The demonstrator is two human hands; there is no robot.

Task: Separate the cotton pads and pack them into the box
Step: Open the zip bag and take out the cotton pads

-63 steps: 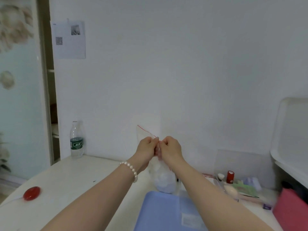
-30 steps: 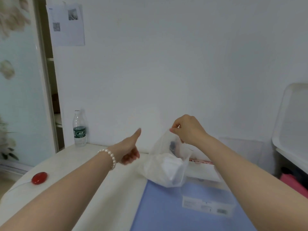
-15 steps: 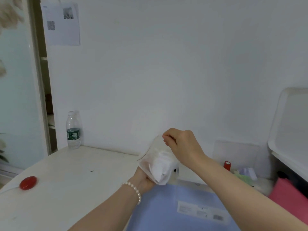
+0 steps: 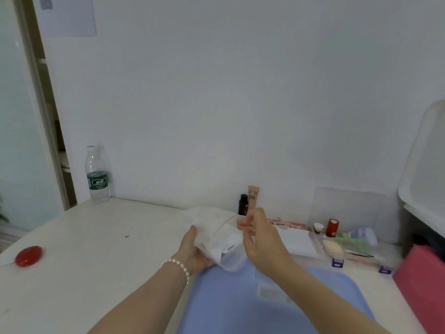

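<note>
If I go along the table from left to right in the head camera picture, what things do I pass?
Round red object → clear water bottle with green label → small dark bottle → red cylinder → pink block.

From my feed it's a plain white wall [image 4: 216, 92] with a sheet of paper [image 4: 69, 15] stuck up top left. Left edge has a pale glass panel [image 4: 14, 116] and a brownish shelf gap [image 4: 51, 112] beside it. The white bench [image 4: 96, 237] runs right up to the wall. Soft, even light, kinda bluish. A white cabinet [image 4: 423, 165] sits on the right.
</note>
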